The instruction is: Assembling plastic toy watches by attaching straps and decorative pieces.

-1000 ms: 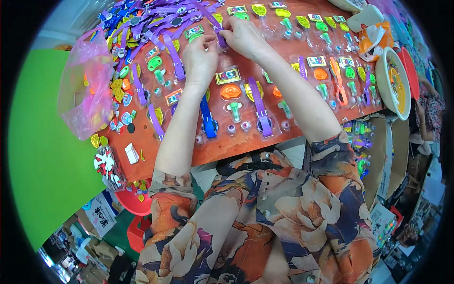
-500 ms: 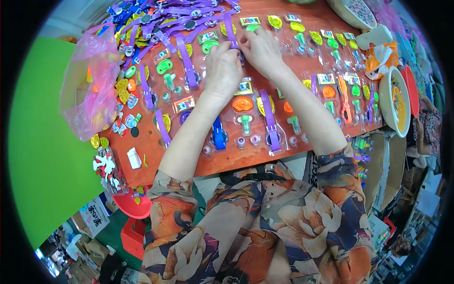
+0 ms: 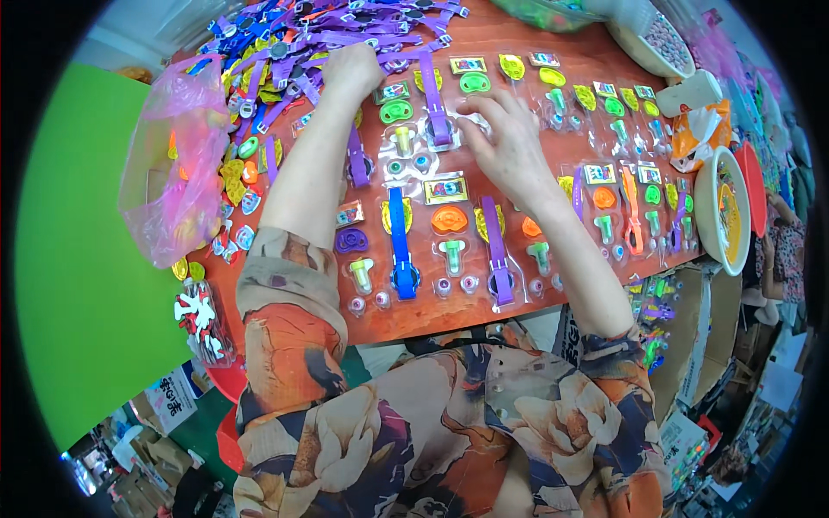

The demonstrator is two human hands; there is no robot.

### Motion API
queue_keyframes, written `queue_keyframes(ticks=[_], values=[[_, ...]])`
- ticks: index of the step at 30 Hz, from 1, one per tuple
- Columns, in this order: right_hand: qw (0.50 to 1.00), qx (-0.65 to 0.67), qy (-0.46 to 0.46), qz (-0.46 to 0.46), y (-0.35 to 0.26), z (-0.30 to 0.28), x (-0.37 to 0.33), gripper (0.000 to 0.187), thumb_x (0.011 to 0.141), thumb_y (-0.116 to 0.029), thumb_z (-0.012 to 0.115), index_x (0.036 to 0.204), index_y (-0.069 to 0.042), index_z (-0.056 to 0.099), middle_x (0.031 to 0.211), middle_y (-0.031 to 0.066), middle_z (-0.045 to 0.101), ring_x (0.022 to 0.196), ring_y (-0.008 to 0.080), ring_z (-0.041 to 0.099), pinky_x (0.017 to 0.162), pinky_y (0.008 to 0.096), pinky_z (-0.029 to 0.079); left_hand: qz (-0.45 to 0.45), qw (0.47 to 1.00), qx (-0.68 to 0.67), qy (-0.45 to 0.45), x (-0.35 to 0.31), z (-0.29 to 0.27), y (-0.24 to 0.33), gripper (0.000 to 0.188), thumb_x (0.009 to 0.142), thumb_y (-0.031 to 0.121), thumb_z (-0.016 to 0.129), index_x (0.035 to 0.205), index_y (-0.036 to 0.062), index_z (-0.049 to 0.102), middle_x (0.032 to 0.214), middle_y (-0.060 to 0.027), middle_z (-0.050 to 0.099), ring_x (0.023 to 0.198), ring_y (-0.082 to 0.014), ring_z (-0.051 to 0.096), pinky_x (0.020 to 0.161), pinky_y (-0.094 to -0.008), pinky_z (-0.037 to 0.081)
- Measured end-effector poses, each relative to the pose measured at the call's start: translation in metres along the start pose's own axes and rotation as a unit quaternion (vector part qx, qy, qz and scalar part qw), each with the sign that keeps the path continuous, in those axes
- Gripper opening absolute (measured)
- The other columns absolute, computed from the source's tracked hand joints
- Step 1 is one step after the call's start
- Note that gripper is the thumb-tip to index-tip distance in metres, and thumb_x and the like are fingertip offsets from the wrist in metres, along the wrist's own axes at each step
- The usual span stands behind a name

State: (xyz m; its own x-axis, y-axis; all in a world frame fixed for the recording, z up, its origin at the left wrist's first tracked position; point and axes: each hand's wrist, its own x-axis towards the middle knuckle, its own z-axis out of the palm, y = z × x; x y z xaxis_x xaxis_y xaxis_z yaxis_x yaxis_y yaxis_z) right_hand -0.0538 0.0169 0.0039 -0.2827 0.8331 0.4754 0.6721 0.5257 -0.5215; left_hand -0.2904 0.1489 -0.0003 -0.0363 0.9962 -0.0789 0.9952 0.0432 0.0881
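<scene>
On table (image 3: 449,324), pink bag (image 3: 177,164) holding toys

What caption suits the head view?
Left hand reaches into purple strap pile; right hand presses a clear toy tray on the orange table.

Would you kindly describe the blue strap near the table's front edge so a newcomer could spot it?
Start at the orange table and find its near edge, between the person's forearms. The blue strap lies there lengthwise in a clear tray; the straps beside it are purple, and it alone is blue.
</scene>
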Motion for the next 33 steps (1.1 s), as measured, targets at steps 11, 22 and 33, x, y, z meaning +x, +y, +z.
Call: queue_keyframes(ticks=[11, 22, 33], values=[[0.999, 0.048, 0.008, 0.021, 0.0, -0.036, -0.012, 0.017, 0.09, -0.015, 0.066, 0.105, -0.008, 0.067, 0.11, 0.0075, 0.064, 0.104, 0.0274, 0.058, 0.093, 0.0416, 0.04, 0.007, 0.986, -0.097, 0.133, 0.036, -0.015, -0.041, 0.031, 0.079, 0.028, 0.061, 0.094, 0.005, 0.076, 0.099, -0.0226, 0.071, 0.094, -0.0385, 0.069, 0.084, -0.0511, 0.054], [0.977, 0.193, 0.088, 0.001, -0.039, -0.04, -0.002, 0.026, 0.089, -0.003, 0.064, 0.114, 0.0, 0.062, 0.117, 0.0167, 0.06, 0.099, 0.0326, 0.064, 0.085, 0.039, 0.053, 0.046, 0.726, -0.682, -0.071, -0.064, -0.117, 0.002, 0.021, 0.09, 0.021, 0.068, 0.098, 0.0019, 0.071, 0.089, -0.0045, 0.072, 0.073, -0.0109, 0.064, 0.065, -0.024, 0.051], [0.942, 0.021, 0.235, -0.24, -0.052, -0.061, -0.042, 0.045, 0.072, -0.007, 0.072, 0.116, -0.017, 0.069, 0.118, 0.0071, 0.062, 0.092, 0.0226, 0.06, 0.08, 0.036, 0.048, 0.078, 0.325, -0.923, -0.189, -0.232, -0.057, 0.082, 0.028, 0.098, 0.02, 0.054, 0.114, 0.0005, 0.068, 0.11, -0.0121, 0.071, 0.107, -0.0236, 0.065, 0.1, -0.0384, 0.047]])
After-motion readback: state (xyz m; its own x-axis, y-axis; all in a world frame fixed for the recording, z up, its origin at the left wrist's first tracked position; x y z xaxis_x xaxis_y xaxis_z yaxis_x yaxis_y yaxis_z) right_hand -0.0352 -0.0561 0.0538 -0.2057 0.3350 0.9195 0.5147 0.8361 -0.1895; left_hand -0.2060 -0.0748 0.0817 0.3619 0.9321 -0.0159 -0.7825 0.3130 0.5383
